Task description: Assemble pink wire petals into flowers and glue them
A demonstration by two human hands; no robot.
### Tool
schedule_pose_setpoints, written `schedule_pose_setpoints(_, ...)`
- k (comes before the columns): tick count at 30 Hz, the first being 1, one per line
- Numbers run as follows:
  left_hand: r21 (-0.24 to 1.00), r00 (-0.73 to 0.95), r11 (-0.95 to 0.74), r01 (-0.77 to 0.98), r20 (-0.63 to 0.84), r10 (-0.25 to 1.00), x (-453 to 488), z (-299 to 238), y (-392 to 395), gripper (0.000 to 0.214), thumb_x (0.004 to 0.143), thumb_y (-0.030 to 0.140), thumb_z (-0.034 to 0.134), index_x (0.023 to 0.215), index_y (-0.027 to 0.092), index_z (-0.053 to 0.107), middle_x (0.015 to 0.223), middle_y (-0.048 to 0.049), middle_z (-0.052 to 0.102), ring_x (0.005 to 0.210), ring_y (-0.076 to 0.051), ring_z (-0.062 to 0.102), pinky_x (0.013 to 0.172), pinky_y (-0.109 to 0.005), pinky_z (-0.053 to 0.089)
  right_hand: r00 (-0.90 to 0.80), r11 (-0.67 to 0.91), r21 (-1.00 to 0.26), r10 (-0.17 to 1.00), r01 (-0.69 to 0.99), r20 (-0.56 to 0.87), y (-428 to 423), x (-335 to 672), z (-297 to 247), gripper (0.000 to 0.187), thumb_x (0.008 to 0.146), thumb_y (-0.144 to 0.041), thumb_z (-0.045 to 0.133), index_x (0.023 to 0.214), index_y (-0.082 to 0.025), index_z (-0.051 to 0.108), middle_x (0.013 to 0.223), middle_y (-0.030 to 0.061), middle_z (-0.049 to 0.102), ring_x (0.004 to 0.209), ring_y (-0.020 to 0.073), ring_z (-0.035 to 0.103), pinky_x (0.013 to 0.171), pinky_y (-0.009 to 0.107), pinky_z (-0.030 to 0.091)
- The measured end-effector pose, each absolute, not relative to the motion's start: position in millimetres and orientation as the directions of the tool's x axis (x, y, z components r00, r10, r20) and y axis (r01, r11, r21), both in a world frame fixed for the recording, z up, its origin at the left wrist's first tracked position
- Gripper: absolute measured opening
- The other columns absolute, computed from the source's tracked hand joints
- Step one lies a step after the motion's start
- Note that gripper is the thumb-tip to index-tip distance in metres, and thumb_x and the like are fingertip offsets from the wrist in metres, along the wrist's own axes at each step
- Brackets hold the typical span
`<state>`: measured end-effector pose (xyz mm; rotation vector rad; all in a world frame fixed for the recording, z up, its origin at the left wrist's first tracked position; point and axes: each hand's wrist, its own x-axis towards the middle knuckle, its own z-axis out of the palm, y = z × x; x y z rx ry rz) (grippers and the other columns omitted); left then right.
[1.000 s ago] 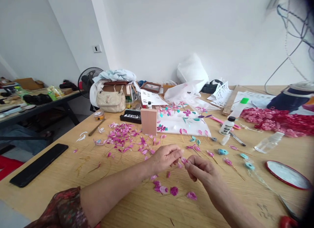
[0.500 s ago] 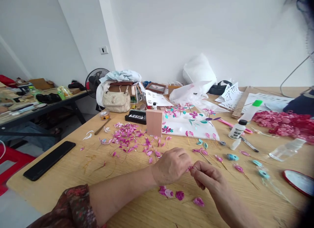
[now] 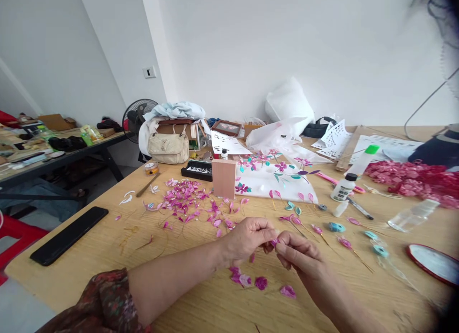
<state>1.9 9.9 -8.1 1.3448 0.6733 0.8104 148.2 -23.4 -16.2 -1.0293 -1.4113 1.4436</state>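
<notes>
My left hand [image 3: 247, 238] and my right hand [image 3: 303, 254] meet over the front middle of the table, fingertips pinched together. Between them is a small magenta petal [image 3: 274, 242], mostly covered by the fingers. Just below my hands lie a cluster of pink petals [image 3: 245, 280], a round dark-pink petal piece [image 3: 261, 283] and a single pink petal [image 3: 288, 291]. Another petal [image 3: 252, 258] shows under my left hand. A big loose heap of pink petals [image 3: 186, 196] spreads beyond my left forearm.
A wooden block [image 3: 224, 179] stands behind the petals, beside a white sheet with flowers [image 3: 265, 187]. Rightward are wired petals [image 3: 344, 242], a black-capped bottle [image 3: 343, 188], a teal thread spool [image 3: 380, 250], a clear spray bottle [image 3: 412, 216] and a red-rimmed disc [image 3: 435, 263]. A black case [image 3: 68, 235] lies left.
My left hand has turned, so its thumb and fingertips now show at the petal. A petal beneath it has come into view. The whole view has shifted slightly.
</notes>
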Motion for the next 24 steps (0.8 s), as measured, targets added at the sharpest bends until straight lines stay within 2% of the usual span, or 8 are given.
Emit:
schedule_pose_setpoints(3,0.993,0.564,0.027,-0.115,0.043,0.825,2,-6,10,0.025,0.075,0.036,0.050,0.064,0.015,0.046,0.058,0.0022,0.043,0.054,-0.009,0.039,0.055,-0.023,0.031,-0.280,-0.015,-0.998,0.960,-0.054,0.001,-24,146,-16,0.027,0.075,-0.036,0.053,0.055,-0.020,0.046,0.051,-0.0053,0.037,0.051,0.0113,0.031,0.052,0.026,0.026)
schedule_pose_setpoints(5,0.984,0.543,-0.174,0.031,0.130,0.830,2,-3,11,0.022,0.078,0.030,0.047,0.061,0.015,0.045,0.057,0.0024,0.042,0.056,-0.009,0.038,0.056,-0.023,0.030,-0.238,-0.015,-1.000,0.971,-0.008,-0.012,-25,145,-15,0.027,0.074,-0.035,0.052,0.054,-0.020,0.044,0.049,-0.0057,0.036,0.049,0.0109,0.030,0.051,0.025,0.026)
schedule_pose_setpoints(9,0.798,0.522,-0.536,0.276,0.344,0.780,3,2,13,0.023,0.079,0.019,0.044,0.056,0.016,0.042,0.061,0.0018,0.041,0.063,-0.011,0.039,0.061,-0.025,0.030,-0.138,0.004,-0.985,0.990,0.171,-0.020,-27,144,-11,0.027,0.071,-0.035,0.052,0.051,-0.021,0.040,0.048,-0.0055,0.034,0.049,0.0113,0.031,0.049,0.025,0.025)
schedule_pose_setpoints(11,0.812,0.500,-0.518,0.270,0.341,0.796,3,3,13,0.024,0.079,0.020,0.045,0.056,0.016,0.041,0.059,0.0022,0.041,0.062,-0.011,0.039,0.060,-0.024,0.031,-0.125,0.016,-0.980,0.992,0.200,-0.009,-28,144,-9,0.028,0.072,-0.037,0.051,0.052,-0.021,0.040,0.049,-0.0050,0.035,0.049,0.0116,0.032,0.049,0.025,0.026)
schedule_pose_setpoints(14,0.957,0.520,-0.276,0.086,0.194,0.832,1,2,13,0.027,0.084,0.032,0.039,0.063,0.016,0.044,0.058,0.0024,0.042,0.057,-0.010,0.042,0.057,-0.023,0.034,-0.155,0.018,-0.991,0.988,0.136,-0.003,-28,145,-7,0.027,0.075,-0.038,0.050,0.055,-0.021,0.043,0.050,-0.0047,0.037,0.050,0.0115,0.035,0.050,0.025,0.029)
schedule_pose_setpoints(17,0.992,0.596,-0.113,-0.047,0.119,0.794,-2,2,14,0.032,0.086,0.040,0.032,0.073,0.015,0.047,0.063,0.0012,0.045,0.058,-0.009,0.046,0.058,-0.023,0.038,-0.168,-0.005,-0.996,0.985,0.092,-0.020,-29,144,-5,0.028,0.076,-0.038,0.052,0.055,-0.021,0.046,0.050,-0.0044,0.040,0.050,0.0111,0.037,0.051,0.024,0.032)
schedule_pose_setpoints(21,0.975,0.609,-0.215,0.054,0.138,0.781,-5,8,19,0.020,0.079,0.031,0.049,0.066,0.016,0.045,0.060,0.0038,0.043,0.057,-0.008,0.042,0.056,-0.020,0.035,-0.189,0.007,-0.992,0.982,0.122,-0.017,-30,142,-2,0.029,0.074,-0.042,0.055,0.056,-0.019,0.052,0.051,-0.0018,0.049,0.051,0.0118,0.043,0.052,0.025,0.036)
schedule_pose_setpoints(24,0.933,0.619,-0.295,0.204,0.111,0.777,-10,23,23,0.015,0.079,0.023,0.047,0.065,0.016,0.046,0.062,0.0036,0.046,0.060,-0.008,0.044,0.058,-0.021,0.034,-0.217,0.053,-0.980,0.976,0.193,0.010,-29,145,2,0.030,0.074,-0.046,0.053,0.063,-0.018,0.059,0.059,0.0012,0.057,0.057,0.0136,0.048,0.056,0.025,0.040)
